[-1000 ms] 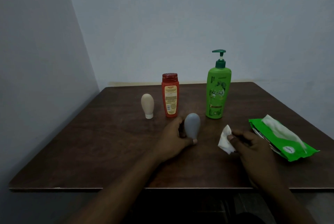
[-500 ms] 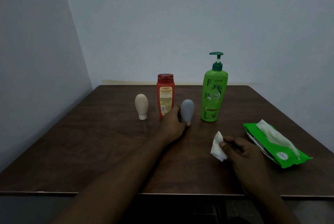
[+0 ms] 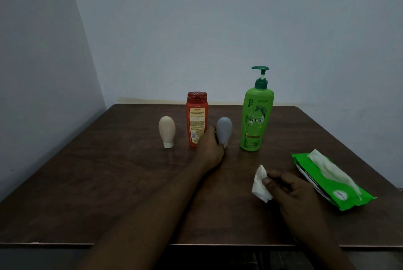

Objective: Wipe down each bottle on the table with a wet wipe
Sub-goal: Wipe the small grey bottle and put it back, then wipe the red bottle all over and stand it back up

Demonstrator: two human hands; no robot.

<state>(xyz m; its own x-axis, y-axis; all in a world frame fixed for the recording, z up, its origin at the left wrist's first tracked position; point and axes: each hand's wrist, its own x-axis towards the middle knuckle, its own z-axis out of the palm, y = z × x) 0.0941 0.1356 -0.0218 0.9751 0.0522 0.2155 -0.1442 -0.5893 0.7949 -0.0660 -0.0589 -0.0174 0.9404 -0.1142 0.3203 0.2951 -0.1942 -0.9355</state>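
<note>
left hand: your left hand (image 3: 209,149) has its fingers curled round the lower part of the small grey egg-shaped plastic bottle (image 3: 224,129), gripping it.
grey bottle: it stands cap-down on the dark brown wooden table (image 3: 109,182), between the red flat shampoo bottle (image 3: 197,117) and the tall green pump bottle (image 3: 256,117), near both. I can't tell if the cap is fully seated.
right hand: your right hand (image 3: 292,191) pinches the crumpled white wet wipe (image 3: 260,184) between thumb and fingertips, low over the table and well apart from the bottles.
other bottle: the beige egg-shaped plastic bottle (image 3: 166,130) is upright on its white cap, left of the red one.
wipes: the green soft pack of wet wipes (image 3: 346,203) lies to your right with a sheet sticking out.
step: looks like you're placing or steadying the grey bottle.
tip: it has a narrow cap base, so it's probably tippy. Let go straight back and don't brush the red bottle.
next: choose a bottle, hold it firm, and wrap the wipe round the body.
</note>
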